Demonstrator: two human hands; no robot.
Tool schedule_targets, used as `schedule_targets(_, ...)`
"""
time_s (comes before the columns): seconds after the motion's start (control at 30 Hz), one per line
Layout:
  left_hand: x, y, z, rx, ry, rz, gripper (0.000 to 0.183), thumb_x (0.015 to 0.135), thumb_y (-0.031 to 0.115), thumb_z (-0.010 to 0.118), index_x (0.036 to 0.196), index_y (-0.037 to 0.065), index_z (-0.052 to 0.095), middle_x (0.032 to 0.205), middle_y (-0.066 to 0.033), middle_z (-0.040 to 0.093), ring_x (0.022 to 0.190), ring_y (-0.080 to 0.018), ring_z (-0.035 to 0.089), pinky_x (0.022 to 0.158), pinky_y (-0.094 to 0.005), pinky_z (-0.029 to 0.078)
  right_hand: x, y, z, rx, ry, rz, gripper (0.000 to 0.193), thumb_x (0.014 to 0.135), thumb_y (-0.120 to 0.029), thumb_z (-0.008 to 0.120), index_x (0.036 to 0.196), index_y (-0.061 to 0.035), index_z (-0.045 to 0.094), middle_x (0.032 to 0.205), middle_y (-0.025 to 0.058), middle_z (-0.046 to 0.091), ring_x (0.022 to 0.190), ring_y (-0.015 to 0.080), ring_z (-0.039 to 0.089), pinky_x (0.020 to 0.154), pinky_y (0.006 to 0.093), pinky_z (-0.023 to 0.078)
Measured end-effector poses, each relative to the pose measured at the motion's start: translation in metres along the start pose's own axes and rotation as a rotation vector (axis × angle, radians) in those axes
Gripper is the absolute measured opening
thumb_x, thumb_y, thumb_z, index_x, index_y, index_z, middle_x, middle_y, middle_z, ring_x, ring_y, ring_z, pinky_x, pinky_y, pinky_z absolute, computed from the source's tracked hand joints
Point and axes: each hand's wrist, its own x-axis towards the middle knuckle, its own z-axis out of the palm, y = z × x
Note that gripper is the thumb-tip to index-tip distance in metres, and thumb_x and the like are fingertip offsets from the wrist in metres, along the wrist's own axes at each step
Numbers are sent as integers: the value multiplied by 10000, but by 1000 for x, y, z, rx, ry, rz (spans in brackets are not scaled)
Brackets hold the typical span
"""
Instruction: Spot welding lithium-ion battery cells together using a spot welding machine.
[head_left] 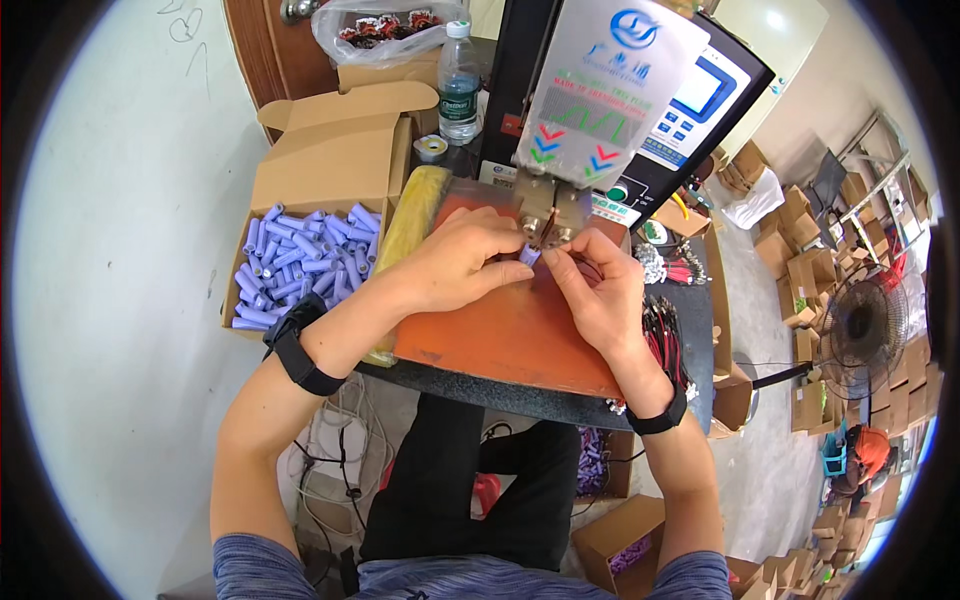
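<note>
A purple cylindrical battery cell (530,255) is held beneath the electrode tips of a spot welding machine (552,208). My left hand (468,258) grips the cell from its left side, thumb and fingers closed on it. From the other side my right hand (603,288) pinches close to the cell's upper end. A thin dark reddish wire (592,268) shows at its fingers; its far end is hidden. Both hands are above an orange mat (480,350) on the dark tabletop.
Left of the mat lie a yellow roll (412,215) and an open carton (330,185) of purple cells. A water bottle (458,85) stands behind. Bundles of red and black wire leads (662,335) lie at right. Cartons, a fan (865,320) and another person (862,455) are farther right.
</note>
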Motion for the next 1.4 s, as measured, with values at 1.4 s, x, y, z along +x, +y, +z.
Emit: schedule_targets(1.4,3,2,1,120,39,34,291,818,280,626,762,3,558,790,-130,570,805,-336,518,707,-439,408,-5,-2,-1,-145,106,-203,63,731,-9,651,759,-25,597,696,67,620,614,163,597,587,272,478)
